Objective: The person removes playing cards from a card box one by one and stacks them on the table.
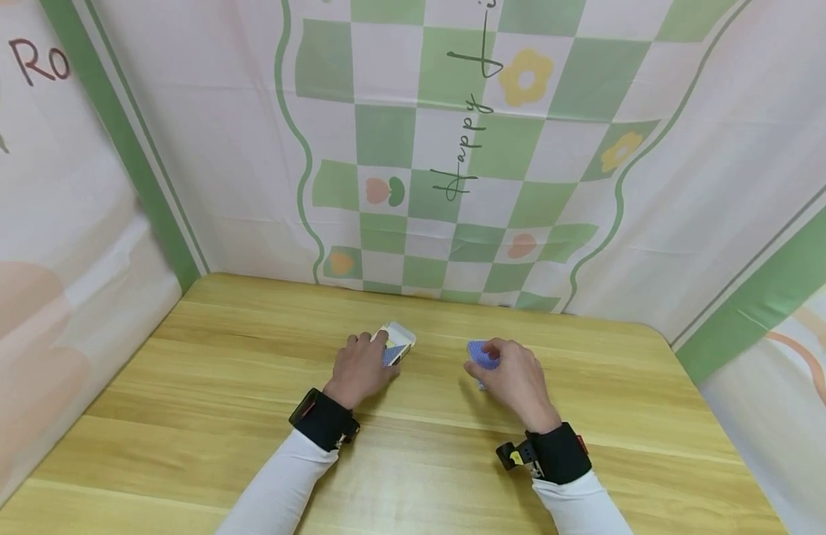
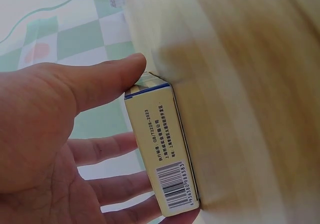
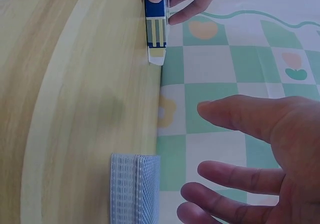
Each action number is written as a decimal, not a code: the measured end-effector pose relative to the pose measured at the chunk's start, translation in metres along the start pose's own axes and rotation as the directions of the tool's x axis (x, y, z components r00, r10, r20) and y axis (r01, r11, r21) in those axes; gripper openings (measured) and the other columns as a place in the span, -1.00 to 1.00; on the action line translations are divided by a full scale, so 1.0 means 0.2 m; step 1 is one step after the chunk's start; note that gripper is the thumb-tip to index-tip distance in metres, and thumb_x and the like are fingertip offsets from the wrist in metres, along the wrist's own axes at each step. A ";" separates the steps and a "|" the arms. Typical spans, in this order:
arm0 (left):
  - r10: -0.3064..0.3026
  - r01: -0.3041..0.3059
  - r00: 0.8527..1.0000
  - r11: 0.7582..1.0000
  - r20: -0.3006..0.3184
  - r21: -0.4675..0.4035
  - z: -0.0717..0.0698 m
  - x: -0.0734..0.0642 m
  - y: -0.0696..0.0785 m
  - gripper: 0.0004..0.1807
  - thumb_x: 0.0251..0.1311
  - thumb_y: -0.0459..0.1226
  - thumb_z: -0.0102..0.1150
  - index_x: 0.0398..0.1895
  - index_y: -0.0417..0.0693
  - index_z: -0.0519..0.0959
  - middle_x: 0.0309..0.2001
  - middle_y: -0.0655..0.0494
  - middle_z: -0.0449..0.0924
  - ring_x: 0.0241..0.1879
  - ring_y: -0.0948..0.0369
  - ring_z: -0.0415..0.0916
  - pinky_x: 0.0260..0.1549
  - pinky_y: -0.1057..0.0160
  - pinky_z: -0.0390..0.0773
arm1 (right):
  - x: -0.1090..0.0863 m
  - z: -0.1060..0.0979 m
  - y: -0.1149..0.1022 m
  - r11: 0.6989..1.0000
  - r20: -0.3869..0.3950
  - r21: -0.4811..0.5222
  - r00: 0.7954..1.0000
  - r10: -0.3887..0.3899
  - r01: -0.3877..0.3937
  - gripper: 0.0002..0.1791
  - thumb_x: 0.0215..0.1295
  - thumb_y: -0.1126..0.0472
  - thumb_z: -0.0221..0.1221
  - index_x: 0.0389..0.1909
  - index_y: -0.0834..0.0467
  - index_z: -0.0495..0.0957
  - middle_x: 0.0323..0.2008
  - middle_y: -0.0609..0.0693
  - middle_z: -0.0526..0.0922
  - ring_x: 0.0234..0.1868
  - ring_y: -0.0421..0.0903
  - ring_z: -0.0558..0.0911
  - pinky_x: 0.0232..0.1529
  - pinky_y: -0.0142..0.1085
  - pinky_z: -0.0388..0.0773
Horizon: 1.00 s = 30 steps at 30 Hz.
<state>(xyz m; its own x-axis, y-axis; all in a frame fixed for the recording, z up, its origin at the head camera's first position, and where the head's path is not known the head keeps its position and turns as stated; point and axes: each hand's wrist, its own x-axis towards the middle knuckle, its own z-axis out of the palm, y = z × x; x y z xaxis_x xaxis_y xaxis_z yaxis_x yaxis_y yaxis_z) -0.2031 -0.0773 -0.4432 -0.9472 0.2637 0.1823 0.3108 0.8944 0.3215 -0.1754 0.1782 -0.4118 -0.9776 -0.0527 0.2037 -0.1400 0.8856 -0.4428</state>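
My left hand [image 1: 361,371] grips a small playing-card box [image 2: 157,149] on the table, thumb at one edge and fingers along the other side. A barcode and printed text mark the box's pale narrow side in the left wrist view. Its white end flap [image 3: 156,58] stands out, open, in the right wrist view. Over a deck of blue-patterned playing cards [image 1: 477,353] is my right hand [image 1: 520,377], thumb and fingers spread and bent. The right wrist view has a gap between those fingers and the stacked deck [image 3: 135,189], which lies on the table.
The wood-grain table [image 1: 413,461] reaches back to a hanging cloth [image 1: 453,200] with green and white checks. More printed cloth [image 1: 85,186] hangs along the left side and the right side. Each wrist wears a black band [image 1: 324,420] with a small camera.
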 end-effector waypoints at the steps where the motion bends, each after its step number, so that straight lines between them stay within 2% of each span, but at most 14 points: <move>1: 0.001 -0.001 1.000 1.000 -0.004 0.005 0.00 0.00 0.00 -0.35 -0.05 0.04 0.28 0.07 -0.13 0.41 -0.21 -0.13 0.48 -0.28 0.00 0.40 -0.47 0.08 0.41 | 0.00 0.00 0.00 1.000 -0.001 0.002 1.000 -0.003 0.003 -0.49 0.01 -0.14 0.26 -0.17 0.19 0.58 -0.23 0.06 0.61 -0.35 -0.13 0.51 -0.40 -0.27 0.38; 9: -0.008 0.008 1.000 1.000 0.000 0.021 0.01 -0.01 -0.02 -0.36 -0.04 0.04 0.27 0.06 -0.13 0.42 -0.22 -0.12 0.47 -0.28 0.00 0.39 -0.49 0.08 0.40 | 0.00 0.01 -0.02 1.000 0.033 0.016 0.999 0.009 -0.010 -0.50 0.01 -0.13 0.26 -0.17 0.18 0.57 -0.25 0.04 0.60 -0.43 -0.16 0.45 -0.46 -0.28 0.34; 16: -0.010 0.010 1.000 1.000 0.007 0.027 0.00 -0.02 -0.01 -0.35 -0.03 0.04 0.25 0.09 -0.13 0.40 -0.19 -0.14 0.47 -0.26 -0.01 0.39 -0.45 0.07 0.41 | 0.00 0.01 -0.02 1.000 0.022 0.008 1.000 -0.005 0.005 -0.49 0.01 -0.12 0.27 -0.16 0.19 0.57 -0.26 0.05 0.60 -0.39 -0.14 0.49 -0.44 -0.28 0.36; 27: -0.012 0.012 1.000 1.000 0.017 -0.002 0.01 -0.03 -0.01 -0.35 -0.02 0.04 0.24 0.09 -0.14 0.40 -0.18 -0.16 0.46 -0.24 -0.03 0.38 -0.44 0.06 0.40 | -0.01 0.01 0.00 1.000 0.005 -0.011 1.000 -0.019 0.019 -0.49 0.01 -0.12 0.27 -0.15 0.20 0.57 -0.26 0.07 0.61 -0.33 -0.10 0.53 -0.41 -0.28 0.39; 30: -0.009 0.010 0.999 1.000 0.041 -0.027 0.00 -0.03 -0.01 -0.32 0.01 0.06 0.21 0.14 -0.13 0.37 -0.14 -0.17 0.44 -0.21 -0.04 0.39 -0.40 0.04 0.41 | -0.01 0.01 0.02 1.000 0.004 -0.017 1.000 -0.018 0.018 -0.48 0.02 -0.12 0.26 -0.16 0.21 0.57 -0.26 0.07 0.61 -0.33 -0.10 0.53 -0.41 -0.28 0.40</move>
